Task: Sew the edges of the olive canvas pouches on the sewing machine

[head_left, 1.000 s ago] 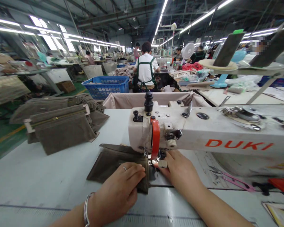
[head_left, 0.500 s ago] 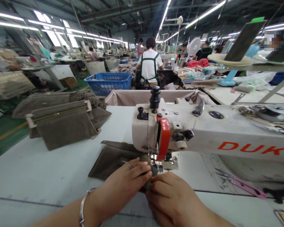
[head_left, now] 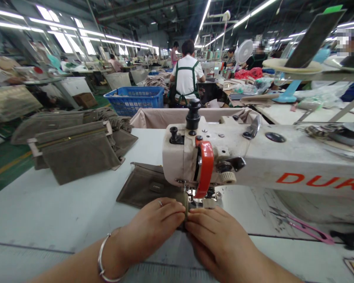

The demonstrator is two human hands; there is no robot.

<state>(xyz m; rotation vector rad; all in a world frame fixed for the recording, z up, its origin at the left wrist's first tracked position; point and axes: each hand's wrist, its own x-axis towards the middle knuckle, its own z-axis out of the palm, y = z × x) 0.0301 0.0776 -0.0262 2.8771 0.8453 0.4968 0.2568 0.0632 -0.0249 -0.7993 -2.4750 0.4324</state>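
Best to keep brown pouch (head_left: pixel 144 187) flat and run its 3 o'clock edge straight past presser foot (head_left: pixel 191 195) of sewing machine (head_left: pixel 253 157), fingertips clear. Find pouch on worktable (head_left: pixel 76 212), at 9 o'clock from foot. Resting on that edge with left hand (head_left: pixel 152 224), at 8 o'clock, part-open, fingers together. Touching same edge with right hand (head_left: pixel 220 234), at 5 o'clock, fingers curled; cannot tell whether pinching.

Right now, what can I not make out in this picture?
In the head view:
Near part of the brown pouch: partly covered by the left hand.
Its far right part: behind the sewing machine head.
Lettering on the pouch's label: too small to read surely.
Orange lettering on the machine: cut off by the right edge.
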